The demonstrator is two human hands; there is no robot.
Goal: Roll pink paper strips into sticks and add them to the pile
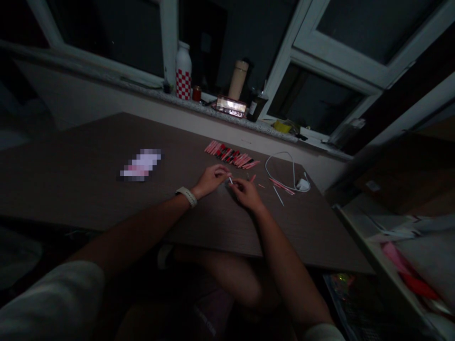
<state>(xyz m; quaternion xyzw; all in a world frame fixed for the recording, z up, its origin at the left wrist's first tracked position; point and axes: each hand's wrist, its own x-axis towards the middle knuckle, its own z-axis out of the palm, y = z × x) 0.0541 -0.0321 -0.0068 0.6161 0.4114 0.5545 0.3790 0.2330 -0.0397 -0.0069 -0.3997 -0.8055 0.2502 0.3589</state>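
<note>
Both hands are close together above the table, fingertips almost meeting. A short white stick-like piece (231,180) shows between them; its kind is too small and dark to tell. My left hand (212,181), with a pale watch band on the wrist, pinches at its upper end. Closed around the lower end is my right hand (247,193), whose fingers partly hide it. Just beyond the hands lies a row of pink, red and black pens (232,155). Beside my right hand rests a small pink piece (252,178).
To the right lie a thin white stick (278,196), several pink pen-like sticks (282,186) and a white cable with a charger (303,184). A pixelated object (140,165) lies left. A checkered bottle (183,71), beige flask (238,79) and lit screen (231,106) stand on the sill.
</note>
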